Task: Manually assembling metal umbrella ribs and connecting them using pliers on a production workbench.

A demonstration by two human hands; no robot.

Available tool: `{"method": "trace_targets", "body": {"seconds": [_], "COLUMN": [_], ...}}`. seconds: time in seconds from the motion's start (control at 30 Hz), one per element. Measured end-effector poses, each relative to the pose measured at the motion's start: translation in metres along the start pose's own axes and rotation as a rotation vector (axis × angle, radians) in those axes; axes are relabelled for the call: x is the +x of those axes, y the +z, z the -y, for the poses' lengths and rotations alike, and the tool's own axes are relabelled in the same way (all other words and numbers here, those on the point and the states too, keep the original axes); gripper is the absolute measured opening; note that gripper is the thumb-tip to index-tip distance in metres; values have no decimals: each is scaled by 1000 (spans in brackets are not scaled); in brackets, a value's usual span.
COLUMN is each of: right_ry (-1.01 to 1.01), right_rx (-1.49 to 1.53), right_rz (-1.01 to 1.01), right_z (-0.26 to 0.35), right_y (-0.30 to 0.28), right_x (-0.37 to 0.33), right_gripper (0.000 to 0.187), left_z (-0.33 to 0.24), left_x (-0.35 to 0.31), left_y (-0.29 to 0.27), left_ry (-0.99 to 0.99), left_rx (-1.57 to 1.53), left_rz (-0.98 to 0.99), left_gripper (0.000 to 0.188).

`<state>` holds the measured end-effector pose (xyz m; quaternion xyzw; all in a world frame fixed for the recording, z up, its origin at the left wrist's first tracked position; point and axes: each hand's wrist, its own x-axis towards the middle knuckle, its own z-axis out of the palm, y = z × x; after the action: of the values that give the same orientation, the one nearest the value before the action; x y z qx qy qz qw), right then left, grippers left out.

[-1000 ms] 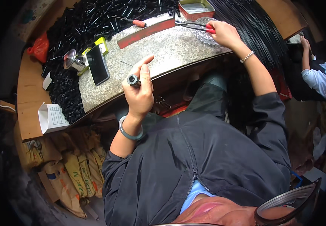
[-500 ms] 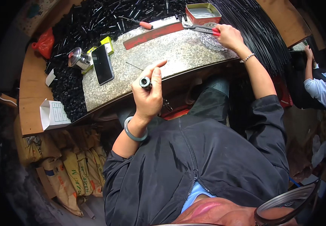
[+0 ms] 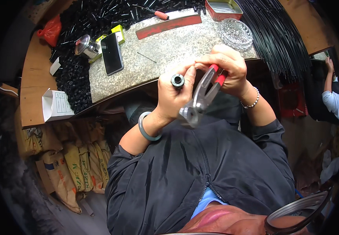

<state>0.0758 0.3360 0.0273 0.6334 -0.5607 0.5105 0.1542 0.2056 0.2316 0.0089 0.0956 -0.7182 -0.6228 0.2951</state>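
My left hand [image 3: 169, 94] is closed round a short black tube [image 3: 177, 81], its hollow round end facing up toward me. Close beside it, my right hand [image 3: 230, 70] grips a pair of pincers [image 3: 206, 84] by the red handles, with the grey metal head pointing down and toward my body. The fingertips of both hands come together above the table's front edge; whatever lies between them is too small to make out. Beyond my left hand, a thin metal rod [image 3: 146, 57] rests on the speckled stone slab [image 3: 132, 72].
A phone [image 3: 112, 55], a metal canister [image 3: 88, 47] and a heap of black parts [image 3: 73, 82] lie left. Farther off are a red strip [image 3: 168, 26], a red-handled screwdriver [image 3: 161, 15], a glass dish [image 3: 236, 34] and a tin [image 3: 224, 9]. Long black rods [image 3: 277, 43] fill the right.
My right hand has brought the pincers from beside the glass dish back to my left hand, swinging their head toward me. The dish is now uncovered. My left hand still holds the tube.
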Motion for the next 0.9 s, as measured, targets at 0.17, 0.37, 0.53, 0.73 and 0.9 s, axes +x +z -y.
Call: {"method": "trace_targets", "body": {"seconds": [0.17,0.37,0.53,0.73,0.9], "right_ry": [75,64,50,-86,-173], "right_rx": [167,80,40,-20,143], "right_rz": [-96,-185,-244,-267,-185], "right_z": [-2,4,4,2,18], "right_y": [13,18,22,23,35], "right_x": [-11,-12,-11,-14,-7], "right_gripper": [19,21,22,22,21], "left_z": [-10,-10,-13,-12,-10], "left_x": [-3,-2,0,-2,3], "left_y": [-6,-5,-6,-8,-7], "left_ry": [40,62,35,-21,73], "left_rx": [-9,36,13,-22,-14], "left_rz": [6,2,26,4,-29], "left_gripper": [16,16,15,16,22]}}
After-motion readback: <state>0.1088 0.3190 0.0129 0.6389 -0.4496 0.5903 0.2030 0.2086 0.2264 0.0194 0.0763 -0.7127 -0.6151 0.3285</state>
